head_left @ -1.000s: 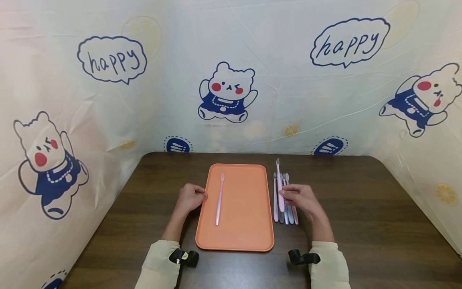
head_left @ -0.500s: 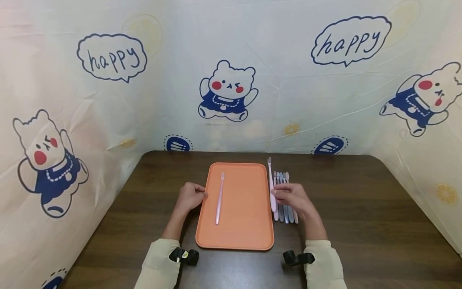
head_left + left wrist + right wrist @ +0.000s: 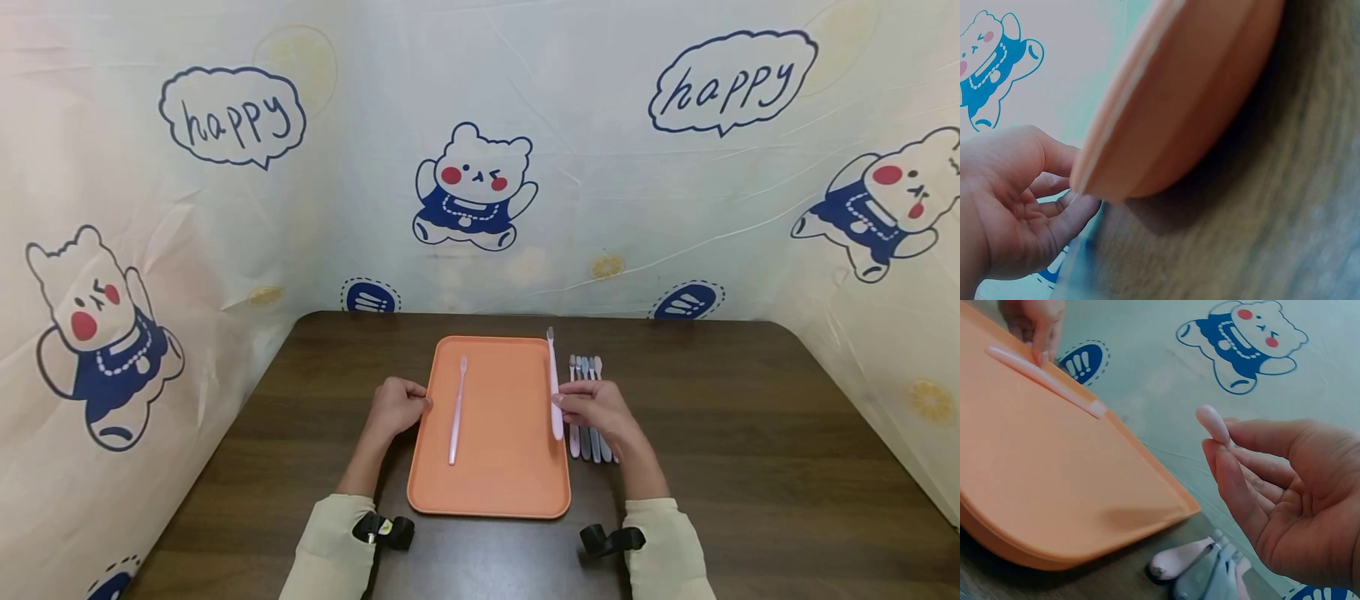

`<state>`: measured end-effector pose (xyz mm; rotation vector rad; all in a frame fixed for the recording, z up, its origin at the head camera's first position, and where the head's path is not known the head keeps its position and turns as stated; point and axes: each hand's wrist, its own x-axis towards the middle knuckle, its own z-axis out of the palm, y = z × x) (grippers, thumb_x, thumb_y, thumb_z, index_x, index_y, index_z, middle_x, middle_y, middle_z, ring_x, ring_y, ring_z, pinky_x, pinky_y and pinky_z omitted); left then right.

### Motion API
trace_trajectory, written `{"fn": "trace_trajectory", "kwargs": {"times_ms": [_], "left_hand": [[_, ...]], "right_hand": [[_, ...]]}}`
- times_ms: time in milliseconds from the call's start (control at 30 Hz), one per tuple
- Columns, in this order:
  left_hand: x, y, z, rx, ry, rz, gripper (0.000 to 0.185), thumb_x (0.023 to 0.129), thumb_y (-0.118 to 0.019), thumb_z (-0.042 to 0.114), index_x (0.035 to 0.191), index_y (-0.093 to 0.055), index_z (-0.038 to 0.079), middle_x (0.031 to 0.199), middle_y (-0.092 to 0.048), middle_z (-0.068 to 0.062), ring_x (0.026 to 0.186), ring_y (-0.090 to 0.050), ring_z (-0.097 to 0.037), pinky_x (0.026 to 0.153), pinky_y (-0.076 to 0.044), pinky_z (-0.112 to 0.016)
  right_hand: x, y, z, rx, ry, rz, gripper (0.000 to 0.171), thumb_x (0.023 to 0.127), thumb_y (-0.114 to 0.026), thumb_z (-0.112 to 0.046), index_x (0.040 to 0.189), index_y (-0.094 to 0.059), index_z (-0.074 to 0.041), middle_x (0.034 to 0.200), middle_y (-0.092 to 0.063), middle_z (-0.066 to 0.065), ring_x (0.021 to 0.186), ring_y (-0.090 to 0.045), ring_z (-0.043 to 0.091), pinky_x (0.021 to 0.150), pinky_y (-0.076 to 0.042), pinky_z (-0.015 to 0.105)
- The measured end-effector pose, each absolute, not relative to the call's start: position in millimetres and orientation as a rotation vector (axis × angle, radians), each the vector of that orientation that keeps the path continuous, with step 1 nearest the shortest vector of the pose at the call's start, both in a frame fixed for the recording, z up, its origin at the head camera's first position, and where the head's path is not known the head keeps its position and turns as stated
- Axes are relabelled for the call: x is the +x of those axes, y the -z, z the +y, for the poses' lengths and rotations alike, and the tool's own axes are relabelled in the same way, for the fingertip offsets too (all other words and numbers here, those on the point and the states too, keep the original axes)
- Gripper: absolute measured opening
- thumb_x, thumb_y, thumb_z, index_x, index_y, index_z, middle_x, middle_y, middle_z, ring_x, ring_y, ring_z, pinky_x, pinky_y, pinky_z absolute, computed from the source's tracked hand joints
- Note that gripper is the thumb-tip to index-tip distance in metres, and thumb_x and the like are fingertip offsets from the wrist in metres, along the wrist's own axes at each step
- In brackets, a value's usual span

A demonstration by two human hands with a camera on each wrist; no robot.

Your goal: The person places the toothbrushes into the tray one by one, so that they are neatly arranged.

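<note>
An orange tray [image 3: 510,483] lies on the dark wooden table [image 3: 750,467]. A pink toothbrush [image 3: 456,411] lies lengthwise in its left half, also seen as the pink toothbrush [image 3: 1044,378] in the right wrist view. My right hand [image 3: 600,414] pinches a second pink toothbrush [image 3: 553,383] by the handle, above the tray's right edge. In the right wrist view its handle end [image 3: 1213,422] sticks out above my fingers [image 3: 1235,487]. My left hand [image 3: 396,410] grips the tray's left rim [image 3: 1094,159], fingers curled round it.
Several grey, blue and pink toothbrushes [image 3: 587,408] lie side by side on the table just right of the tray, partly under my right hand. A cartoon-bear printed sheet [image 3: 480,167] walls the table at the back and both sides.
My right hand has lifted a pink toothbrush off the row and carried it left, from above the row to over the tray's right edge. The left hand stayed on the rim.
</note>
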<state>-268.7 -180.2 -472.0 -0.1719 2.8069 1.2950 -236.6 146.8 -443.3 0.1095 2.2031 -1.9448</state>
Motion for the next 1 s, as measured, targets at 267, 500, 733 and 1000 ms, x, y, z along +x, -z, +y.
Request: {"fn": "trace_trajectory", "kwargs": {"times_ms": [267, 500, 733, 1000], "left_hand": [[-268.8, 471.0, -180.4, -0.171, -1.297, 2.808, 0.018, 0.086, -0.069, 0.009, 0.097, -0.080, -0.001, 0.090, -0.078, -0.014, 0.075, -0.066, -0.016, 0.068, -0.056, -0.029], [-267.5, 470.6, -180.4, -0.181, -1.301, 2.801, 0.017, 0.086, -0.069, 0.009, 0.097, -0.080, -0.001, 0.089, -0.078, -0.013, 0.074, -0.066, -0.015, 0.067, -0.056, -0.028], [-267.2, 470.9, -181.0, -0.186, -1.313, 2.788, 0.018, 0.086, -0.069, 0.008, 0.098, -0.079, -0.001, 0.091, -0.077, -0.014, 0.073, -0.066, -0.015, 0.067, -0.056, -0.029], [-268.1, 470.3, -181.4, -0.187, -1.301, 2.788, 0.018, 0.087, -0.069, 0.008, 0.098, -0.079, -0.001, 0.090, -0.077, -0.013, 0.074, -0.066, -0.016, 0.067, -0.056, -0.029]], "right_hand": [[-235.7, 445.8, 135.6, 0.126, 1.912, 2.272, 0.035, 0.092, -0.070, -0.007, 0.119, -0.066, 0.014, 0.094, -0.075, 0.006, 0.071, -0.065, 0.004, 0.068, -0.058, 0.020], [-233.8, 447.0, 121.6, 0.151, 1.871, 2.309, 0.031, 0.091, -0.071, -0.008, 0.115, -0.069, 0.011, 0.094, -0.076, 0.009, 0.069, -0.065, 0.005, 0.067, -0.059, 0.022], [-233.1, 450.7, 108.4, 0.122, 1.904, 2.290, 0.031, 0.091, -0.071, -0.006, 0.115, -0.069, 0.013, 0.093, -0.077, 0.011, 0.069, -0.065, 0.006, 0.068, -0.059, 0.022], [-232.6, 454.5, 99.5, 0.138, 1.900, 2.265, 0.027, 0.089, -0.073, -0.006, 0.110, -0.071, 0.011, 0.085, -0.074, 0.006, 0.068, -0.064, 0.008, 0.064, -0.058, 0.022]]}}
